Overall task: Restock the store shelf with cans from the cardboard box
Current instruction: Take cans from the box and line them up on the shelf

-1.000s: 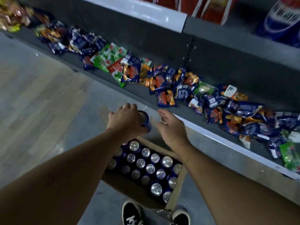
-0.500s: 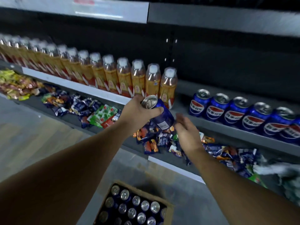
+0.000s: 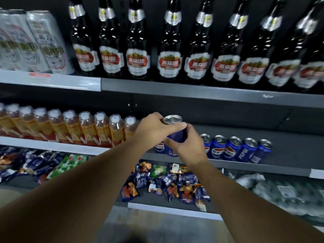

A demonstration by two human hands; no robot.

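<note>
Both hands grip one drink can (image 3: 172, 120) in the air in front of the middle shelf (image 3: 289, 148), above the left end of a row of blue Pepsi cans (image 3: 231, 149). The can has a dark blue body and a silver lid with a pull tab, and the lid is tipped toward the camera. Fingers hide most of its label. The left hand (image 3: 154, 130) curls round the upper part, with its thumb lying just under the rim. The right hand (image 3: 190, 148) wraps round the lower body. Orange drink bottles (image 3: 87, 128) stand to the left on the same shelf.
</note>
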